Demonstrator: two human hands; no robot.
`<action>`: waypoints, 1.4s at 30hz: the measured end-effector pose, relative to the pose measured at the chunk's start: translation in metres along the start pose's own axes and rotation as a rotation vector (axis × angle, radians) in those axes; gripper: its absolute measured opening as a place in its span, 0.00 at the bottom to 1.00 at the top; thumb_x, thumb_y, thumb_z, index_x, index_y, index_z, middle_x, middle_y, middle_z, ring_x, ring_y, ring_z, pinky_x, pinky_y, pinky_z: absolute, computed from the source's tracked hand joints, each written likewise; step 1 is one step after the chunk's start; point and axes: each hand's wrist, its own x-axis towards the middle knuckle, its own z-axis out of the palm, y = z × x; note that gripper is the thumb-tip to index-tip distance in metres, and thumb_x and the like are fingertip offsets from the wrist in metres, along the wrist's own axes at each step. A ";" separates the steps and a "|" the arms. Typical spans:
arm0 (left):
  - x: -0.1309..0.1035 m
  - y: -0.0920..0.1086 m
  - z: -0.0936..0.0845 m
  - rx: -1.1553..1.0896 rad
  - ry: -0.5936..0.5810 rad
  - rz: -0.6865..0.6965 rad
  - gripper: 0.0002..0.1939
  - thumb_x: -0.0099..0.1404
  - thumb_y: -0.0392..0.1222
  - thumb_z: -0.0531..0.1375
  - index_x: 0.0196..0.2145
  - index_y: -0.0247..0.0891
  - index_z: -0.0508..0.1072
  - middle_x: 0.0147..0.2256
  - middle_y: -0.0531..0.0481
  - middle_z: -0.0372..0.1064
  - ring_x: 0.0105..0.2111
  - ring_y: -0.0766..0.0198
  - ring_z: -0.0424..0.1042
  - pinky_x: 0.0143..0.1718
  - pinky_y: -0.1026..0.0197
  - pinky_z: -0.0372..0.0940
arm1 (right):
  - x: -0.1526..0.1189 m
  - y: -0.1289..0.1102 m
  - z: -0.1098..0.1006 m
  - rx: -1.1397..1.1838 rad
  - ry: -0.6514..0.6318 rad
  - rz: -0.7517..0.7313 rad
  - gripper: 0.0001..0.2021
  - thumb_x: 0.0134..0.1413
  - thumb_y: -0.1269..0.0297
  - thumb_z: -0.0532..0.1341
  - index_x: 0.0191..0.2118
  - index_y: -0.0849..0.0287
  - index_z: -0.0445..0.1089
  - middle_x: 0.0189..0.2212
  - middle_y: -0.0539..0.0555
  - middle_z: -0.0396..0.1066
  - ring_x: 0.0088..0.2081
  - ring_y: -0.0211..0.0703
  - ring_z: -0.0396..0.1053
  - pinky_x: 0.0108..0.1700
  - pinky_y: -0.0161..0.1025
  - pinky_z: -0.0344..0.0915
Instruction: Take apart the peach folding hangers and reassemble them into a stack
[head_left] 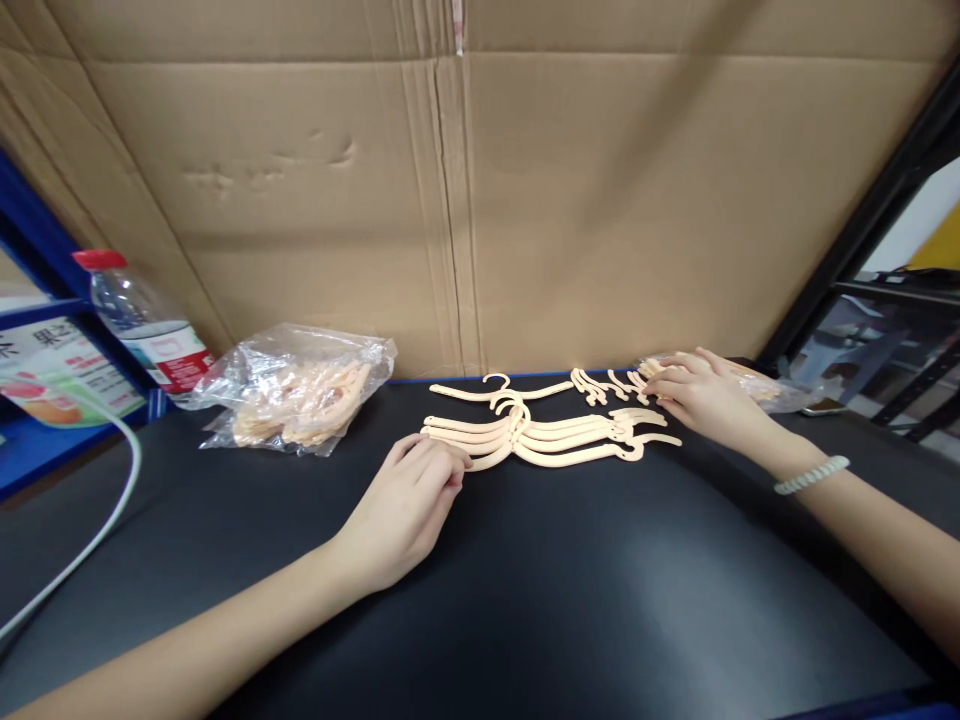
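Note:
Several beige plastic hangers (566,433) lie overlapped on the black tabletop, their hooks bunched at the middle. My left hand (416,500) is closed at the left end of the nearest hanger, and its fingers hide that tip. Another hanger (461,395) lies just behind the group. Small curved beige pieces (592,386) sit in a row to the right, and similar pieces (637,442) rest over the hangers' right ends. My right hand (709,400) reaches over beige pieces by a clear bag, fingers stretched and partly apart, fingertips touching them; what lies under the palm is hidden.
A clear plastic bag (300,390) of beige parts lies at the left, beside a red-capped bottle (161,335). At the right is another clear bag (787,393). A cardboard wall (300,200) closes off the back. A white cable (112,515) crosses the left side.

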 end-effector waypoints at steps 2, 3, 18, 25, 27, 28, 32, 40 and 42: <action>0.000 0.000 0.001 -0.006 0.021 0.006 0.10 0.67 0.27 0.45 0.35 0.43 0.55 0.39 0.49 0.68 0.44 0.60 0.68 0.54 0.47 0.55 | -0.001 0.001 0.002 0.002 -0.005 -0.004 0.13 0.62 0.66 0.51 0.38 0.54 0.74 0.42 0.56 0.74 0.51 0.59 0.64 0.55 0.63 0.54; 0.001 0.000 0.001 -0.009 0.030 0.007 0.10 0.67 0.27 0.45 0.35 0.43 0.55 0.39 0.49 0.68 0.45 0.60 0.68 0.53 0.47 0.56 | -0.001 0.002 0.002 0.007 -0.008 -0.003 0.13 0.62 0.65 0.51 0.39 0.54 0.74 0.42 0.56 0.74 0.51 0.59 0.64 0.55 0.63 0.54; 0.016 -0.015 -0.014 0.087 0.052 -0.112 0.09 0.66 0.34 0.49 0.44 0.40 0.64 0.44 0.45 0.70 0.45 0.54 0.69 0.49 0.48 0.61 | 0.006 -0.003 0.001 0.006 -0.026 -0.019 0.12 0.56 0.70 0.55 0.38 0.53 0.75 0.43 0.56 0.75 0.52 0.58 0.65 0.55 0.64 0.54; 0.048 -0.052 -0.018 0.167 -0.073 -0.193 0.10 0.63 0.33 0.51 0.42 0.38 0.67 0.41 0.44 0.71 0.43 0.54 0.71 0.46 0.51 0.66 | 0.010 -0.009 -0.001 0.034 -0.030 0.009 0.11 0.53 0.73 0.57 0.36 0.53 0.75 0.43 0.56 0.75 0.52 0.58 0.66 0.55 0.63 0.55; 0.060 -0.063 -0.014 0.186 -0.094 -0.200 0.11 0.63 0.32 0.52 0.42 0.38 0.69 0.42 0.44 0.72 0.44 0.54 0.71 0.48 0.51 0.66 | 0.011 -0.011 -0.003 0.040 -0.039 0.015 0.11 0.53 0.74 0.58 0.36 0.53 0.76 0.42 0.56 0.76 0.52 0.59 0.66 0.54 0.63 0.55; 0.066 -0.068 -0.012 0.193 -0.108 -0.204 0.11 0.63 0.31 0.52 0.42 0.38 0.70 0.42 0.44 0.72 0.44 0.55 0.72 0.48 0.51 0.66 | 0.012 -0.012 -0.004 0.042 -0.046 0.015 0.11 0.53 0.74 0.58 0.35 0.53 0.76 0.41 0.56 0.76 0.52 0.59 0.66 0.54 0.62 0.55; 0.088 -0.085 0.002 0.221 -0.179 -0.220 0.08 0.67 0.37 0.57 0.43 0.36 0.72 0.43 0.44 0.72 0.45 0.55 0.71 0.48 0.49 0.66 | 0.013 -0.013 -0.005 0.048 -0.071 0.009 0.11 0.53 0.75 0.59 0.33 0.53 0.77 0.39 0.54 0.77 0.50 0.56 0.67 0.52 0.55 0.57; 0.103 -0.092 0.017 0.286 -0.268 -0.233 0.14 0.69 0.44 0.58 0.50 0.36 0.70 0.49 0.44 0.69 0.46 0.56 0.71 0.47 0.48 0.69 | 0.014 -0.012 -0.002 0.072 -0.105 0.005 0.12 0.55 0.77 0.58 0.35 0.55 0.77 0.37 0.54 0.77 0.46 0.51 0.69 0.46 0.46 0.62; 0.105 -0.091 0.018 0.297 -0.271 -0.239 0.14 0.69 0.44 0.58 0.50 0.36 0.70 0.50 0.44 0.69 0.46 0.56 0.71 0.46 0.48 0.69 | 0.015 -0.012 -0.002 0.072 -0.107 0.014 0.13 0.56 0.77 0.58 0.36 0.55 0.77 0.38 0.55 0.76 0.45 0.52 0.69 0.45 0.46 0.61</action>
